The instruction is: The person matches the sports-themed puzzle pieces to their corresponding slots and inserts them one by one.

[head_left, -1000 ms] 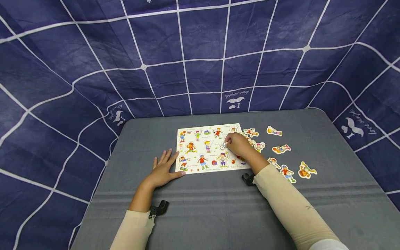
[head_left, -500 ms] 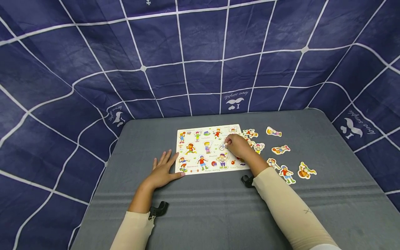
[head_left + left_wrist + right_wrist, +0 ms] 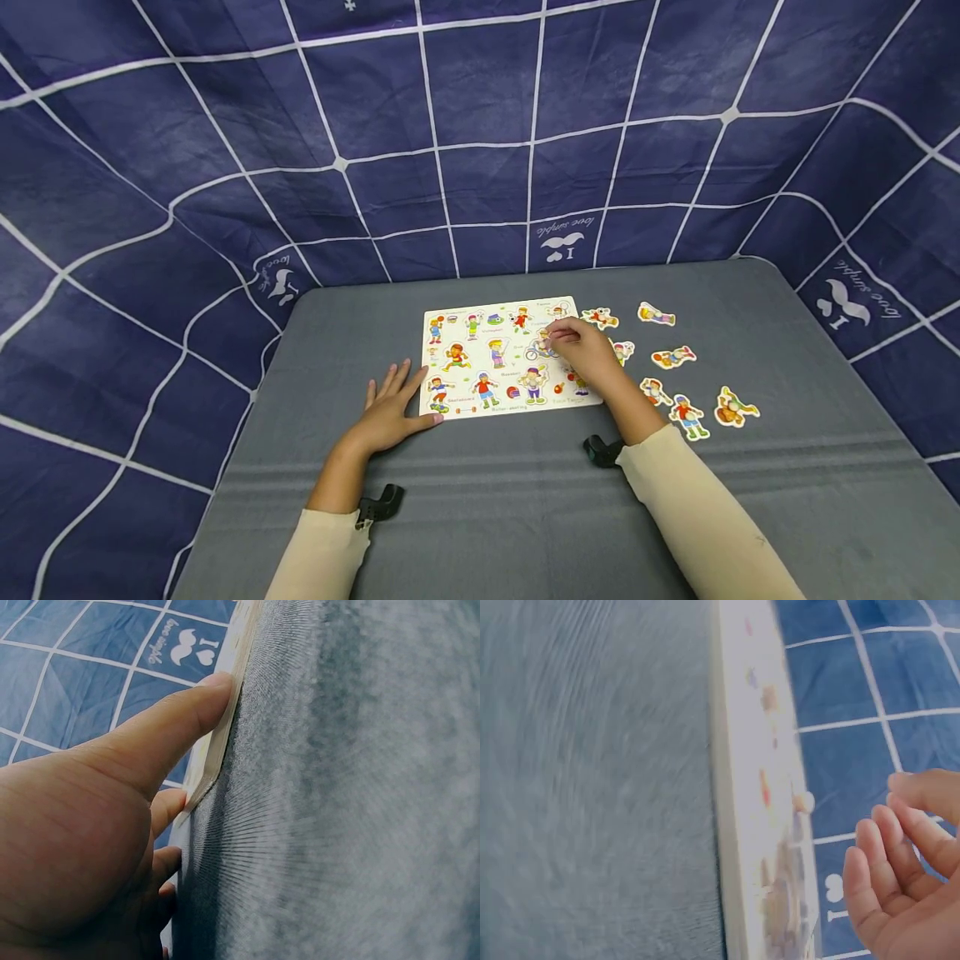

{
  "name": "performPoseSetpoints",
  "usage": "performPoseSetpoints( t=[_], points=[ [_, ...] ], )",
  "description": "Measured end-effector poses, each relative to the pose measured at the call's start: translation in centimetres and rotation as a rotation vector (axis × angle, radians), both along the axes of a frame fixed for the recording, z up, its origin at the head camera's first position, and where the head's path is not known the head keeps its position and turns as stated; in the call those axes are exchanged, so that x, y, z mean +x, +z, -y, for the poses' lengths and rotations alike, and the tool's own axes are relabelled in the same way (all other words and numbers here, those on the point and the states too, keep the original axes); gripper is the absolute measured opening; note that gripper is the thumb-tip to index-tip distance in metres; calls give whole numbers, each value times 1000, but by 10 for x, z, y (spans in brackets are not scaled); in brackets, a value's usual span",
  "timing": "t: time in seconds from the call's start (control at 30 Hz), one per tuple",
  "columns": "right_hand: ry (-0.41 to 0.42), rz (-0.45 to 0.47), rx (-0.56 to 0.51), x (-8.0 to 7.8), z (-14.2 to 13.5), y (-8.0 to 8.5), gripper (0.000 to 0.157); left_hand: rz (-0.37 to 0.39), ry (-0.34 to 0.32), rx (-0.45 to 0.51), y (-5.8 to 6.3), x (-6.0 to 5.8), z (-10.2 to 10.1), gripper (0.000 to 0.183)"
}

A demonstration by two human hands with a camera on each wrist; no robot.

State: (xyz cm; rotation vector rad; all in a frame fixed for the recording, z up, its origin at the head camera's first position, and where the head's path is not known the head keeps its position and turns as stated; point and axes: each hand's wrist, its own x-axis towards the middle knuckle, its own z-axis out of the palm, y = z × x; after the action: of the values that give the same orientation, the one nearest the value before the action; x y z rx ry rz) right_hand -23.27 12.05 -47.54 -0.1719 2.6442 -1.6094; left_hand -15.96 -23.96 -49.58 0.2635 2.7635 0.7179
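A white wooden puzzle board (image 3: pixel 517 412) with sports figures lies on the grey table. My left hand (image 3: pixel 386 421) is spread at its left corner. In the left wrist view the thumb (image 3: pixel 187 712) rests along the board's edge. The bicycle puzzle piece (image 3: pixel 542 346) sits in the right part of the board. Just above and right of that piece hovers my right hand (image 3: pixel 588 354). From the right wrist, a piece's knob (image 3: pixel 805 802) stands up from the board, apart from the right hand's loosely bent fingers (image 3: pixel 889 855), which show nothing between them.
Several loose figure pieces lie right of the board, among them a lying figure (image 3: pixel 657 314), a red-shirted figure (image 3: pixel 688 417) and a green-and-yellow one (image 3: pixel 735 408). A blue gridded cloth (image 3: pixel 480 183) walls the table's back and sides.
My right hand has let go of the bicycle piece and lifted off, shifting slightly right, so the piece now shows on the board. The left hand has stayed put.
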Motion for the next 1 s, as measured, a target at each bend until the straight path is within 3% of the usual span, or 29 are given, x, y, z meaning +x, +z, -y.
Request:
performPoseSetpoints(
  t=[0.23, 0.7, 0.87, 1.0],
  points=[
    [-50, 10, -128, 14, -15, 8, 31, -2, -2, 0, 1, 0, -2, 97],
    [-99, 16, -119, 50, -55, 10, 33, -13, -7, 0, -2, -1, 1, 98],
    [-84, 7, -92, 61, -66, 10, 32, -12, -6, -4, -1, -1, 1, 98],
    [-33, -11, -5, 72, -78, 9, 30, -13, -14, -9, -1, -1, 0, 97]
  ],
)
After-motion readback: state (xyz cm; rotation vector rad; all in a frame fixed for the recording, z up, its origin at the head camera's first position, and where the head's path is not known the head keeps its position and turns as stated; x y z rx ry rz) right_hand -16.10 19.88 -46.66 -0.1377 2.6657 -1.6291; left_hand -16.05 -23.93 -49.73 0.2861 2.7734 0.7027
